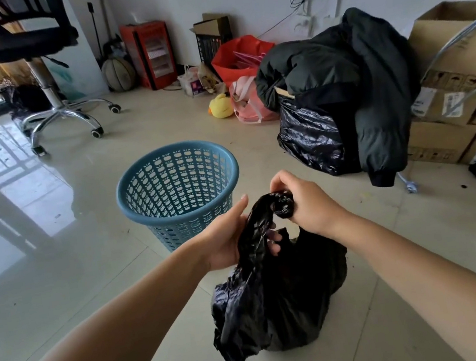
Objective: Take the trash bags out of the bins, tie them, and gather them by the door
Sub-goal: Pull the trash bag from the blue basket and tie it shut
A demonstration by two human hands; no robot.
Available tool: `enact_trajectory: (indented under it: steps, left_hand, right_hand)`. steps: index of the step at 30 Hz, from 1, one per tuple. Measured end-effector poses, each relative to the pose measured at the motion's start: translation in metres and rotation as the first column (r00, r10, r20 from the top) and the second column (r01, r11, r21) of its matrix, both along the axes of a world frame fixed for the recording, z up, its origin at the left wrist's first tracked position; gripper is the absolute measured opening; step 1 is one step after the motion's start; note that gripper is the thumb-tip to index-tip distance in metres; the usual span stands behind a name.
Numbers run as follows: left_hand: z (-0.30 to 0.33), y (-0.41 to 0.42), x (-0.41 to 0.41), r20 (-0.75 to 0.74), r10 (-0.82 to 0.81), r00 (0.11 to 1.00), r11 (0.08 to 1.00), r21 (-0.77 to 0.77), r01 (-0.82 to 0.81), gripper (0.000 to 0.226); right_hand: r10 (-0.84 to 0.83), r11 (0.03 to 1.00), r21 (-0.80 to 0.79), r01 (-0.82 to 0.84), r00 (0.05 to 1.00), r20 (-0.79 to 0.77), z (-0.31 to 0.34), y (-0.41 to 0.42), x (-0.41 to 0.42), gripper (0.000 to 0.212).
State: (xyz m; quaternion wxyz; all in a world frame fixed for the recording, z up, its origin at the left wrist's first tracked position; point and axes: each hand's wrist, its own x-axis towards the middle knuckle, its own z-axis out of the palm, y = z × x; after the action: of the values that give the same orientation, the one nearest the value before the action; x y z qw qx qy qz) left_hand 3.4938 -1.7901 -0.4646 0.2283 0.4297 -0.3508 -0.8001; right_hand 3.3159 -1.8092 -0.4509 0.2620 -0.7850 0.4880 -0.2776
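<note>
A filled black trash bag (279, 301) hangs low over the tiled floor between my arms. My left hand (228, 237) grips its twisted neck from the left. My right hand (301, 198) holds the bunched top end of the bag, wound into a small knot-like ball. Behind the hands a blue perforated plastic bin (178, 189) stands upright with no liner in it.
A second black bag (310, 138) sits at the right under a dark jacket (370, 83), beside stacked cardboard boxes (460, 103). An office chair (59, 111) stands at the back left. A red heater, a ball, a yellow plush duck (220, 107) and pink bags line the wall.
</note>
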Motion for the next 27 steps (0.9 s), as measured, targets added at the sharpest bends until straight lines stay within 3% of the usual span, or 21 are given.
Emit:
enact_trajectory:
  steps: [5, 11, 15, 18, 20, 22, 24, 27]
  left_hand:
    - [0.002, 0.001, -0.007, -0.088, 0.121, 0.989, 0.992, 0.056, -0.116, 0.035]
    - [-0.002, -0.006, -0.011, -0.138, 0.288, 0.948, 0.956, 0.104, -0.276, 0.037]
    - [-0.002, -0.009, -0.008, -0.109, 0.368, 0.923, 0.928, -0.014, -0.372, 0.019]
    - [-0.007, -0.012, -0.008, 0.107, 0.476, 0.873, 0.87, -0.206, -0.449, 0.018]
    - [-0.014, -0.014, -0.003, 0.389, 0.518, 0.762, 0.825, -0.463, -0.325, 0.016]
    - [-0.021, -0.016, 0.014, 0.673, 0.519, 0.527, 0.764, -0.642, 0.068, 0.022]
    - [-0.03, -0.013, 0.036, 0.858, 0.432, 0.278, 0.761, -0.512, 0.398, 0.025]
    - [-0.05, 0.001, 0.064, 0.968, 0.251, 0.024, 0.81, -0.224, 0.541, 0.02]
  right_hand:
    - [0.144, 0.977, 0.132, -0.166, 0.977, 0.159, -0.006, 0.006, 0.007, 0.011]
    - [0.101, 0.991, 0.069, -0.118, 0.97, 0.22, -0.012, 0.012, 0.009, 0.02]
    - [0.0, 0.999, 0.046, -0.013, 0.965, 0.261, -0.014, 0.009, 0.011, 0.03]
    - [-0.117, 0.992, 0.073, 0.107, 0.981, 0.154, -0.021, 0.001, -0.001, 0.033]
    - [-0.134, 0.991, -0.046, 0.13, 0.985, -0.113, -0.03, -0.002, -0.01, 0.033]
    - [-0.18, 0.979, -0.144, 0.144, 0.943, -0.28, -0.039, -0.005, -0.022, 0.033]
    - [-0.259, 0.966, -0.108, 0.235, 0.893, -0.368, -0.048, -0.006, -0.045, 0.039]
    - [-0.202, 0.952, 0.05, 0.302, 0.743, -0.638, -0.079, -0.004, -0.083, 0.043]
